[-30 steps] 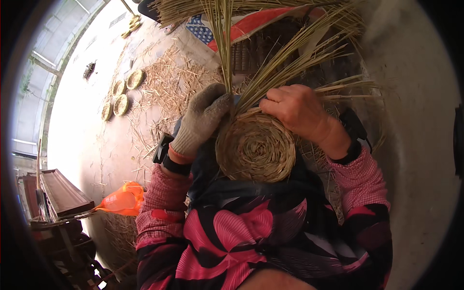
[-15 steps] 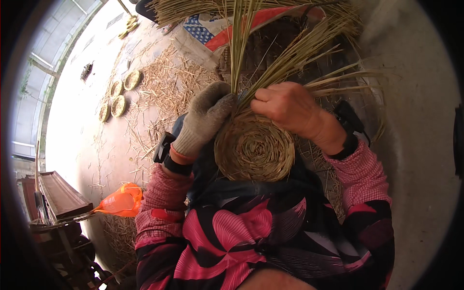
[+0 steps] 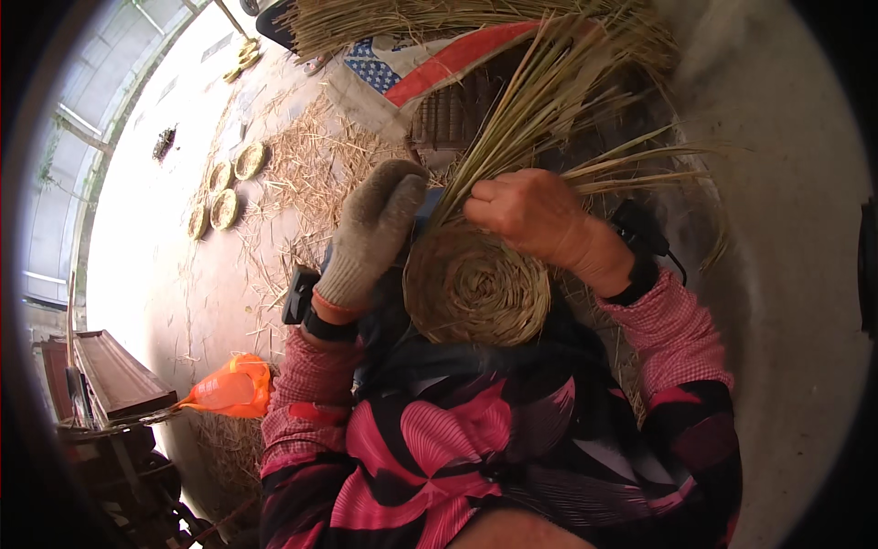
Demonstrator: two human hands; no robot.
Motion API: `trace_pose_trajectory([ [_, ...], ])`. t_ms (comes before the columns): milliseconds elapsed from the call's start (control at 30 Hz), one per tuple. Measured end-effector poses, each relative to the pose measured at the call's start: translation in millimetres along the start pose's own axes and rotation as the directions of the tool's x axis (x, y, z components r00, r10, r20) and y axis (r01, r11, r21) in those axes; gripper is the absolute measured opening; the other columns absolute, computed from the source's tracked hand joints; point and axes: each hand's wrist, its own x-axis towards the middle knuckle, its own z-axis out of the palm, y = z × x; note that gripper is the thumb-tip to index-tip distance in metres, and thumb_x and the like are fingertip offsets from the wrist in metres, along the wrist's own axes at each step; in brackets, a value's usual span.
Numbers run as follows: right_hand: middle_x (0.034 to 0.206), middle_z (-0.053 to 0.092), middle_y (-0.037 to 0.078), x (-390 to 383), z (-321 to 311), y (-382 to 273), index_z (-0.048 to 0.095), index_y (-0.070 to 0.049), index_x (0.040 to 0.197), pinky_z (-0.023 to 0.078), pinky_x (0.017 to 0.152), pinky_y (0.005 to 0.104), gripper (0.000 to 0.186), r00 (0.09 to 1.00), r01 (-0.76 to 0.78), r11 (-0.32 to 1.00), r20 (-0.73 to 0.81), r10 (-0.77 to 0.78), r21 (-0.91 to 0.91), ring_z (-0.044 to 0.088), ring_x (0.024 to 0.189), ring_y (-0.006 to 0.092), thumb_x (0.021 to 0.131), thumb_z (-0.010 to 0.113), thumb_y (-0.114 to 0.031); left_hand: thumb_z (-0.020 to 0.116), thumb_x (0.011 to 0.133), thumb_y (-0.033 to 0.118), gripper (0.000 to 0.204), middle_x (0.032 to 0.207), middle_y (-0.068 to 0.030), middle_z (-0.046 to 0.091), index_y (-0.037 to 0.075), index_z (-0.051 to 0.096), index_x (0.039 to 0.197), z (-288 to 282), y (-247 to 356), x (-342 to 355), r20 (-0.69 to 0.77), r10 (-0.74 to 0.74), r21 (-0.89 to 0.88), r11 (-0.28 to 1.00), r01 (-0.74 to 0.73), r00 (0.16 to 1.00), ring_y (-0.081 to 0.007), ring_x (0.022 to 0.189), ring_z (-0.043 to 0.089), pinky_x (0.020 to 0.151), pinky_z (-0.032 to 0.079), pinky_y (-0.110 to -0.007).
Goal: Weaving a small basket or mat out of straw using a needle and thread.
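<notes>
A round, shallow straw basket (image 3: 476, 288) rests on my lap, its coiled bottom facing me. My bare right hand (image 3: 530, 215) is closed at its far rim, pinching the lower end of a long bundle of straw strands (image 3: 517, 123). The strands fan out away from me, up and to the right. My left hand (image 3: 377, 229), in a greyish knitted glove, hovers left of the rim, apart from the bundle. Its thumb lies close beside loosely bent fingers, with no straw visible in them; the fingertips are partly hidden.
A thick pile of straw (image 3: 412, 23) lies at the far side beside a red, white and blue sack (image 3: 439, 69). Several small finished baskets (image 3: 249, 161) stand on the straw-littered floor at left. An orange plastic bag (image 3: 233, 386) sits near a wooden stand (image 3: 123, 375).
The upright strands beside my left hand have swung right into the main bundle. My left hand has drawn back left from the rim; my right hand has shifted slightly left and nearer.
</notes>
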Motion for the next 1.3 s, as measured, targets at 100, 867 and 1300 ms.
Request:
trace_pose_trajectory([
  [100,0.072,0.052,0.004,0.7,0.1,-1.9,0.054,-0.011,0.074,0.052,0.059,0.0345,0.009,0.999,-0.005,1.0,-0.053,0.006,0.024,0.063,0.067,0.0224,0.073,0.062,-0.006,0.057,0.099,0.022,0.027,0.095,-0.0078,0.068,-0.001,0.066,0.109,-21.5,-18.1,-2.2,0.143,-0.187,0.049,0.982,0.182,0.972,-0.0127,0.088,0.062,0.08,0.051,-0.03],
  [867,0.093,0.064,0.007,-20.2,-33.8,-16.4,0.062,-0.007,0.088,0.054,0.075,0.0386,0.02,0.892,-0.012,1.0,-0.451,0.0,-0.023,0.065,0.084,0.0278,0.076,0.074,-0.017,0.059,0.094,0.025,0.022,0.103,-0.0167,0.062,0.008,0.059,0.108,31.2,-13.4,-19.7,0.255,0.217,0.506,0.8,-0.321,0.942,-0.0414,0.091,0.063,0.074,0.052,-0.049],
  [1300,0.083,0.058,0.008,-23.8,-2.0,-5.5,0.054,-0.007,0.098,0.052,0.069,0.0413,0.03,0.985,-0.105,0.989,0.149,0.09,0.102,0.064,0.077,0.0286,0.077,0.074,-0.016,0.06,0.09,0.022,0.016,0.095,-0.0125,0.06,0.011,0.056,0.102,41.5,-4.8,-25.7,0.29,0.224,0.678,0.639,-0.365,0.93,-0.035,0.089,0.062,0.072,0.051,-0.047],
])
